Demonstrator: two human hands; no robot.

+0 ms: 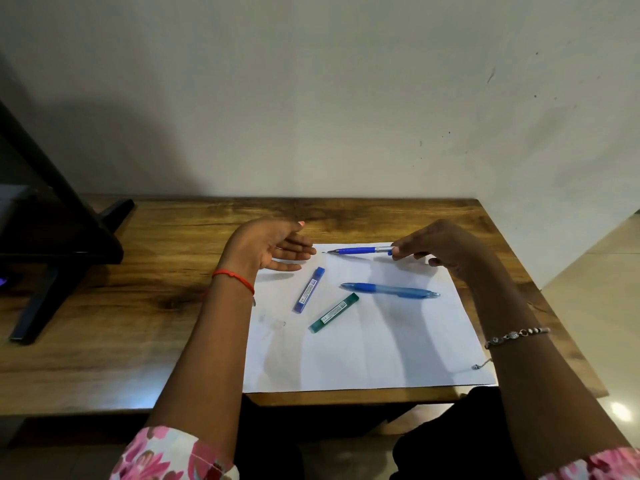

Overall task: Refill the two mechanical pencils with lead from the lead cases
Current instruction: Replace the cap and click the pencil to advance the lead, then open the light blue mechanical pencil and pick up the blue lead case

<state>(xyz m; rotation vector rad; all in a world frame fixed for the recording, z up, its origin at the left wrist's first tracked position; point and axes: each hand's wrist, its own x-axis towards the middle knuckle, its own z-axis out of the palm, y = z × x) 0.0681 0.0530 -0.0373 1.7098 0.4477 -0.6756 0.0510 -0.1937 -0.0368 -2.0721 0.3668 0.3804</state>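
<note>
Held: slim blue pencil [358,250], pinched at cap end by right hand [440,247], raised over far edge of white paper [381,355], tip toward left hand [273,247] | left hand spread, fingers relaxed, holding nothing | lying apart on paper: thicker blue pencil [389,290], blue lead case [309,289], green lead case [334,312] | paper flat on wooden counter [121,306]

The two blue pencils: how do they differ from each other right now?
The slim pencil is pinched at its silver end by the right hand; the thick pencil lies untouched on the white paper. The slim pencil is solid dark blue, the thick pencil paler and see-through towards one end. Both are blue, with tips pointing left.
</note>
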